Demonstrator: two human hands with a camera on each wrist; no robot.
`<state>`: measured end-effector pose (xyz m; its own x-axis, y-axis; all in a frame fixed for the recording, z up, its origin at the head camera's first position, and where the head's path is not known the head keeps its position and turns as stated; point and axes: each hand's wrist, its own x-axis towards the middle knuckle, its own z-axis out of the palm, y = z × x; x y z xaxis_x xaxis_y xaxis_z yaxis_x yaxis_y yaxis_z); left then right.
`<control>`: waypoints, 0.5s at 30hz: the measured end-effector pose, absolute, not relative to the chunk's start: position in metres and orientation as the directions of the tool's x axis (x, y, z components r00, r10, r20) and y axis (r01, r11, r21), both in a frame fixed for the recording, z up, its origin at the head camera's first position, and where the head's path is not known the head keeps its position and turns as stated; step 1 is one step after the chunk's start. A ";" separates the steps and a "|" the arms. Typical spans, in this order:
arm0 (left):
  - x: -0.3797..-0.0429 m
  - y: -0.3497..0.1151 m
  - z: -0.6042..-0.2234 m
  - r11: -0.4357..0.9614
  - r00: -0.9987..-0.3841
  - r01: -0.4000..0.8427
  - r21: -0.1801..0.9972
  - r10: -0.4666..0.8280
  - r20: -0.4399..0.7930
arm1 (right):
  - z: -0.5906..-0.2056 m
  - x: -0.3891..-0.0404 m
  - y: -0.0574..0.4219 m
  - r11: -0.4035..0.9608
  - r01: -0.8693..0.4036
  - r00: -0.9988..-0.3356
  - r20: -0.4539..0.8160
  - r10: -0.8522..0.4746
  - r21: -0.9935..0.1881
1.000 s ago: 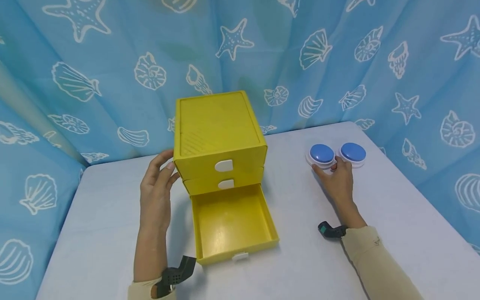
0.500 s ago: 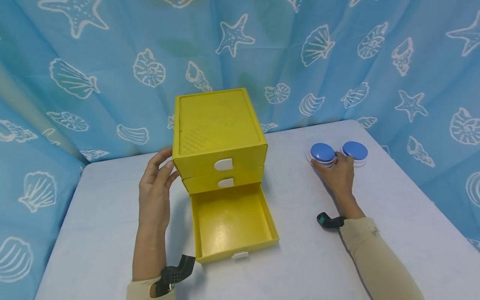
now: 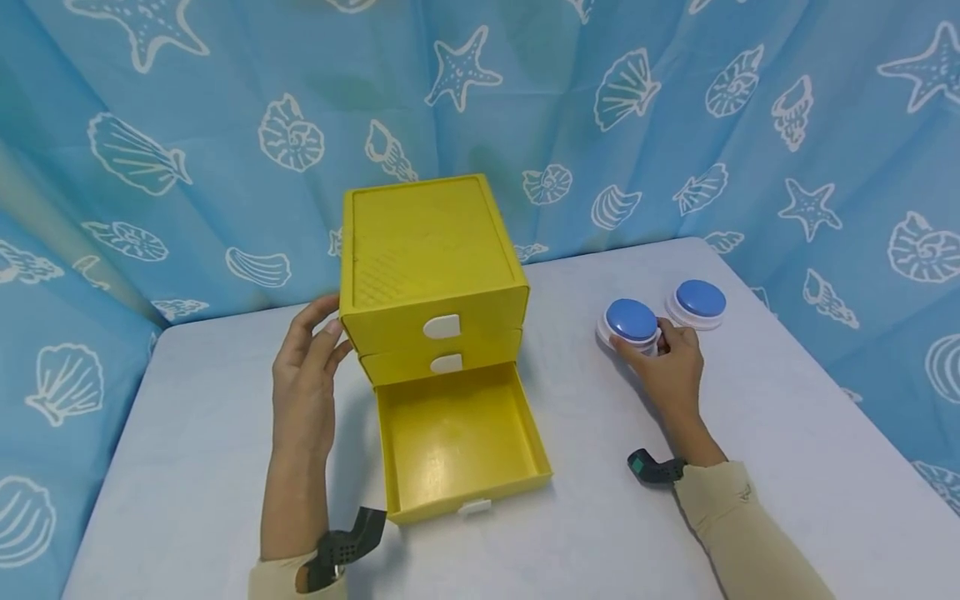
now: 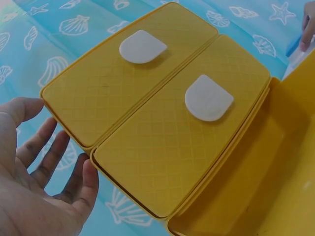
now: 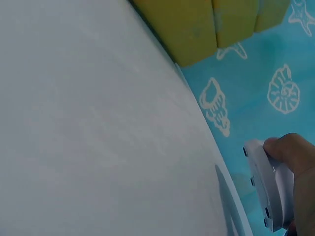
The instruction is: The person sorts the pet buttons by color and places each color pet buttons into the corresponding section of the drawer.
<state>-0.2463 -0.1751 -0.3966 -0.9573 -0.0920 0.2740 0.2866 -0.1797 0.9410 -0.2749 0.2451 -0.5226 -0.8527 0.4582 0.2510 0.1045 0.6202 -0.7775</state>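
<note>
A yellow drawer cabinet (image 3: 435, 237) stands on the table, its bottom drawer (image 3: 459, 442) pulled out with nothing inside. The two drawers above it are closed, with white tabs on their fronts. My left hand (image 3: 303, 392) touches the cabinet's left side near the front corner, fingers spread and relaxed in the left wrist view. At the right, my right hand (image 3: 675, 371) pinches a round push button (image 3: 632, 318) with a blue dome and white base. The right wrist view shows its underside (image 5: 263, 187) with small dark feet, tilted and raised off the tabletop.
A second blue-domed push button (image 3: 700, 300) sits behind my right hand, near the table's right edge. White cloth covers the table (image 3: 577, 517). A blue curtain (image 3: 525, 100) with shell and starfish prints hangs at the back and both sides.
My right hand has lifted the nearer push button and brought it left and toward me, widening the gap to the other one. My left hand has stayed at the cabinet.
</note>
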 end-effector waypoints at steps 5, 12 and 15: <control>-0.247 -0.175 -0.396 -0.183 -0.958 0.283 0.942 -0.097 0.269 | -0.515 -0.249 0.227 0.636 0.068 -0.858 0.280 0.430 -0.768; -0.247 -0.173 -0.394 -0.205 -0.960 0.276 0.939 -0.098 0.261 | -0.511 -0.224 0.201 0.669 -0.074 -0.850 0.398 0.346 -0.739; -0.247 -0.174 -0.394 -0.204 -0.960 0.276 0.939 -0.102 0.260 | -0.507 -0.215 0.190 0.659 -0.119 -0.858 0.411 0.308 -0.743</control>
